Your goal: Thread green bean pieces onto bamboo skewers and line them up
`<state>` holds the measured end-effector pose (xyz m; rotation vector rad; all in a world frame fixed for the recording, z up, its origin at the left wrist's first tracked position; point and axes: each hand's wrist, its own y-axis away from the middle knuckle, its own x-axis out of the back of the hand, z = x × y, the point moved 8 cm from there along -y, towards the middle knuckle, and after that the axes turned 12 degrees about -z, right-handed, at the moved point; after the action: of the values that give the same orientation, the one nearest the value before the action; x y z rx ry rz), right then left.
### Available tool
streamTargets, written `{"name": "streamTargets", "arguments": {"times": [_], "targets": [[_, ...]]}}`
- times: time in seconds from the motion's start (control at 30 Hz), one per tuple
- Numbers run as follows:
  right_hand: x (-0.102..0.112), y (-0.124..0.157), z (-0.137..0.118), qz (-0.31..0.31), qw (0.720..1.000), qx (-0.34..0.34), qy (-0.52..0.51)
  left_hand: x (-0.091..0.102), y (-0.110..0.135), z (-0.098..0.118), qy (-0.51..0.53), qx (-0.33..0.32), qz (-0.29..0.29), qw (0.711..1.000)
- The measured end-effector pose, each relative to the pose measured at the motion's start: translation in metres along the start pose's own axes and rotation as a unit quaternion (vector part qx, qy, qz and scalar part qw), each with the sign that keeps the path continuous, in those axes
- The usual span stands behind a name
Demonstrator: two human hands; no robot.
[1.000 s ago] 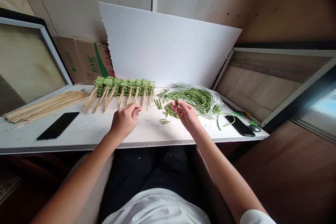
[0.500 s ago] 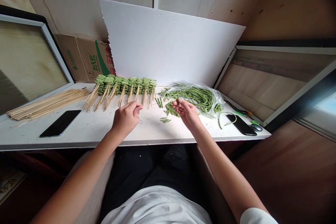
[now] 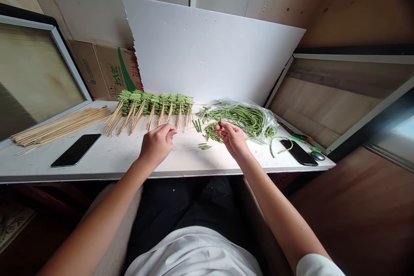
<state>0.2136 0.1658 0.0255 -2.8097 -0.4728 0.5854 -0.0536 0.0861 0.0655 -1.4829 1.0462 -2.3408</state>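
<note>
My left hand is closed in a pinch on a thin bamboo skewer that runs rightward toward my right hand. The right hand pinches a short green bean piece held upright at the skewer's tip. Cut bean pieces lie scattered on the white table between and just beyond my hands. A row of finished bean skewers lies at the back, left of centre. Long green beans rest in a clear plastic bag to the right.
A pile of bare bamboo skewers and a black phone lie on the left. Another black phone and a small dark object sit at the right end. A white foam board and a cardboard box stand behind.
Both hands stay almost in place, with the skewer and bean piece held together; the view has tilted slightly, shifting the table up in the picture.
</note>
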Motion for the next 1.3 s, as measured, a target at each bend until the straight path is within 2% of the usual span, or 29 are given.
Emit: {"name": "streamTargets", "arguments": {"times": [0.27, 0.8, 1.07, 1.3], "targets": [[0.003, 0.000, -0.003, 0.006, 0.998, 0.020, 0.054, -0.001, 0.001, 0.004, -0.011, -0.002, 0.006, 1.000], [0.009, 0.000, -0.007, 0.025, 0.994, 0.052, 0.098, -0.001, 0.001, 0.004, -0.016, -0.013, 0.017, 1.000], [0.007, 0.002, -0.005, 0.024, 0.985, 0.074, 0.153, 0.000, 0.001, 0.004, -0.035, -0.002, 0.002, 0.999], [-0.001, 0.007, -0.002, 0.043, 0.987, 0.072, 0.135, 0.003, 0.002, 0.007, -0.026, -0.020, 0.009, 0.999]]}}
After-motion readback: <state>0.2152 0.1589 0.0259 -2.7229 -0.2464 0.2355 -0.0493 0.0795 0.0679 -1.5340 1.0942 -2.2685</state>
